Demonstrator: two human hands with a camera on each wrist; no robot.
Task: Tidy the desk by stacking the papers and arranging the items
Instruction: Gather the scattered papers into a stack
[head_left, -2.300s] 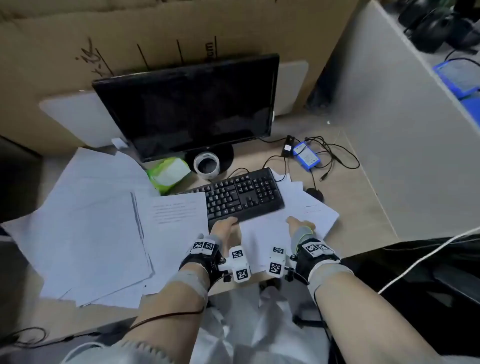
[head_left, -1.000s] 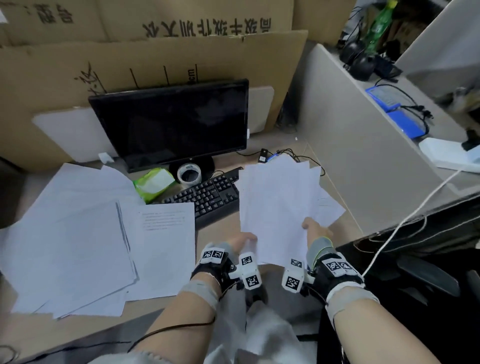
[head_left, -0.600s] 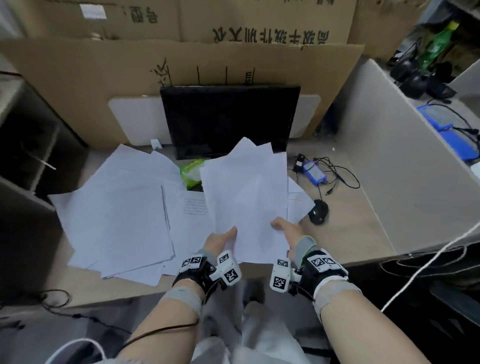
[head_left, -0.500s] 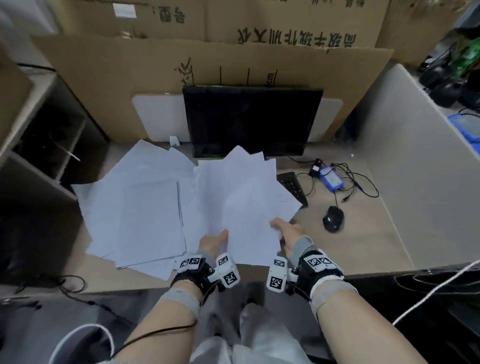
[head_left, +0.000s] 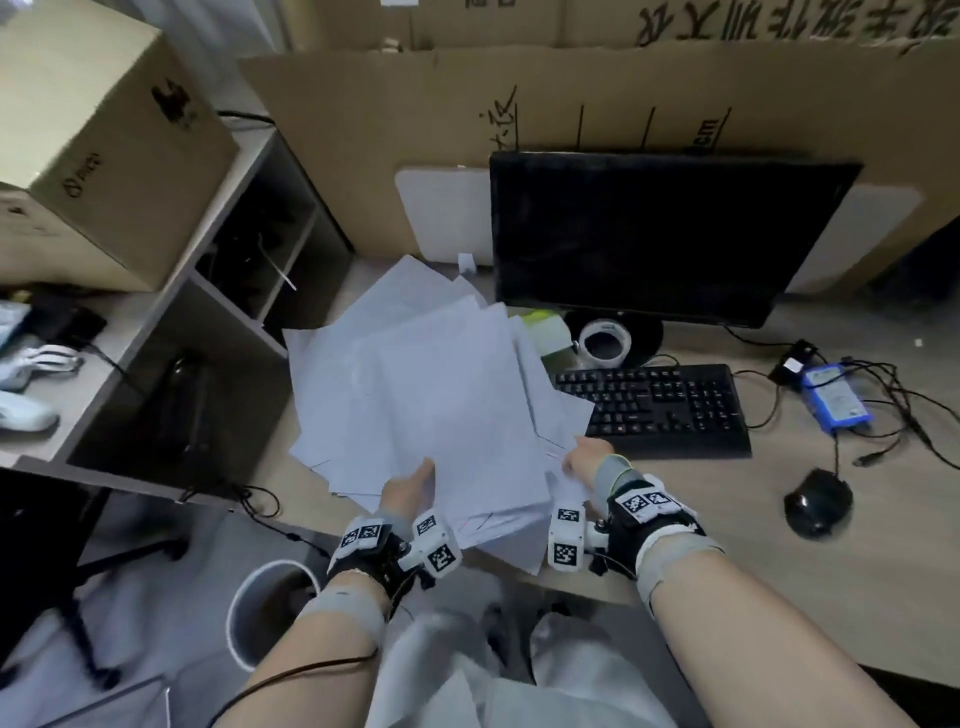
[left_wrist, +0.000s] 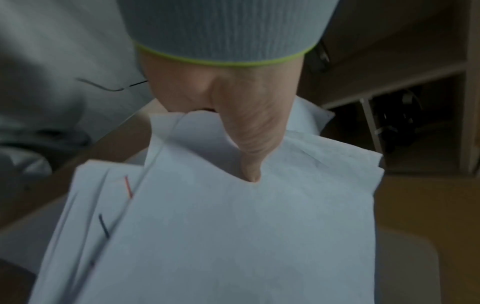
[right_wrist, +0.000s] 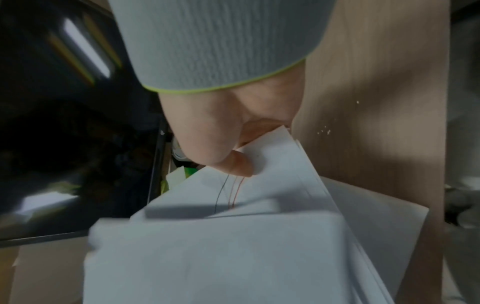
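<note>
A loose sheaf of white papers (head_left: 462, 415) is held over the spread of papers (head_left: 332, 374) lying on the left part of the desk. My left hand (head_left: 410, 486) pinches the sheaf's near left edge, thumb on top (left_wrist: 249, 156). My right hand (head_left: 584, 460) pinches its near right corner (right_wrist: 239, 162), where red and black pen lines show. The black keyboard (head_left: 660, 410) lies to the right of the sheaf, partly under its edge. A black mouse (head_left: 818, 501) sits at the right.
A black monitor (head_left: 660, 234) stands at the back, with a tape roll (head_left: 605, 340) and a green packet (head_left: 545, 332) at its foot. A blue device (head_left: 834, 397) with tangled cables lies far right. Open shelves (head_left: 249, 270) stand left; a white bin (head_left: 270, 608) is below the desk edge.
Both hands lifted the papers from in front of the keyboard and carried them left, over the spread on the left of the desk. The keyboard and mouse now lie uncovered.
</note>
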